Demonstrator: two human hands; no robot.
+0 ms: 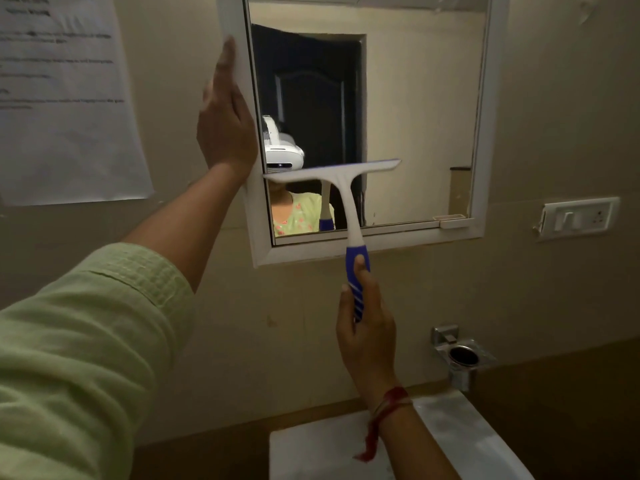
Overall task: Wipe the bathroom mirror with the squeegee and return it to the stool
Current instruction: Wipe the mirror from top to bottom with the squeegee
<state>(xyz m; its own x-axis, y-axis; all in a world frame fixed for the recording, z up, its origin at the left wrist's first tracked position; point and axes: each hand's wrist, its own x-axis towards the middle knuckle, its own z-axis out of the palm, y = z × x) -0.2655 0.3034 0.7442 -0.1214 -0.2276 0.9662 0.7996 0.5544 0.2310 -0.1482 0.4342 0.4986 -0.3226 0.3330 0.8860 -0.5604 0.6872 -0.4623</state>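
A white-framed mirror (415,126) hangs on the beige wall ahead. The squeegee (341,188) has a white blade and neck and a blue handle. Its blade lies across the lower left part of the glass, slightly tilted. My right hand (365,334) grips the blue handle from below, thumb up along it. My left hand (227,123) lies flat against the mirror's left frame edge with fingers straight. The stool is not in view.
A white sink (460,441) juts out below the mirror. A chrome cup holder (462,356) is fixed to the wall at lower right, a switch plate (576,218) above it. A printed paper sheet (65,98) hangs at the left.
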